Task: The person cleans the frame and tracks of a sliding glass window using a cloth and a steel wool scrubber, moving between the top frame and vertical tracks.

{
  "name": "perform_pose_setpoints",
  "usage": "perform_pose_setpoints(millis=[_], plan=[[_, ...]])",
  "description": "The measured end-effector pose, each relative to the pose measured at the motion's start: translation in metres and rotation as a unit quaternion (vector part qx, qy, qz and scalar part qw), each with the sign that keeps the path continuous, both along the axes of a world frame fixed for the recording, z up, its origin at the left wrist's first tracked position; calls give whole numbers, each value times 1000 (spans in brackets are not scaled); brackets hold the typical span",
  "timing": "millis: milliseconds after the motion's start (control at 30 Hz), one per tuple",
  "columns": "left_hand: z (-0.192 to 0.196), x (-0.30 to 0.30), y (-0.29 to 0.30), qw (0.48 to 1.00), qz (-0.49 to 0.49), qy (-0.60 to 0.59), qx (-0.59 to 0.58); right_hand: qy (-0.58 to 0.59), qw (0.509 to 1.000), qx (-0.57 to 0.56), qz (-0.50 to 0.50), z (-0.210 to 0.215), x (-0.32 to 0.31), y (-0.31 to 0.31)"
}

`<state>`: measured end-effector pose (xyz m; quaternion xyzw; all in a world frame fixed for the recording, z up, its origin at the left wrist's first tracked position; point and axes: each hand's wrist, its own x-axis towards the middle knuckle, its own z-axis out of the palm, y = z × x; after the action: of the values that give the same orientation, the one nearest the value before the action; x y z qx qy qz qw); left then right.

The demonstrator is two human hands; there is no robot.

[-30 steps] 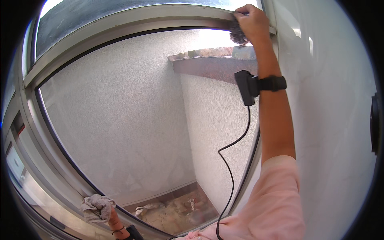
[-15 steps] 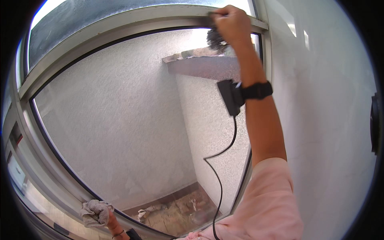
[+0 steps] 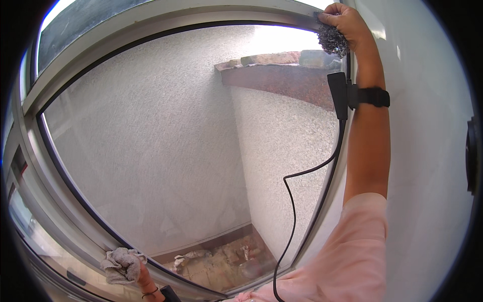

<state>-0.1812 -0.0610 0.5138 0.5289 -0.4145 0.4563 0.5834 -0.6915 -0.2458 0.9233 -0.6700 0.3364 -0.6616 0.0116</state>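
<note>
Left hand [image 3: 143, 282] almost wholly hidden beneath crumpled grey cloth [image 3: 122, 264], wrist cut off at lower edge. Fingers [image 3: 336, 20] of right hand [image 3: 347, 22] partly buried in dark scouring pad [image 3: 332, 39]; black cable [image 3: 292, 221] lost at bottom edge.

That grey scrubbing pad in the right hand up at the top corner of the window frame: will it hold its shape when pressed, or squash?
The scrubbing pad looks like tangled wire, so it probably squashes. The right hand bunches it easily against the window frame, so it seems light. Its rough surface should grip, not slide.
</note>
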Motion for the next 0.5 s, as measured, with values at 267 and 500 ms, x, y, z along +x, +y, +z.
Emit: perform_pose_setpoints(millis=[267, 500], plan=[[-19, 17, -2, 986, -122, 111, -8, 121, 981, -128, -75, 10, 80, 20], [-25, 18, -8, 991, 113, -35, 56, 2, 990, -80, -119, 1, -5, -8]])
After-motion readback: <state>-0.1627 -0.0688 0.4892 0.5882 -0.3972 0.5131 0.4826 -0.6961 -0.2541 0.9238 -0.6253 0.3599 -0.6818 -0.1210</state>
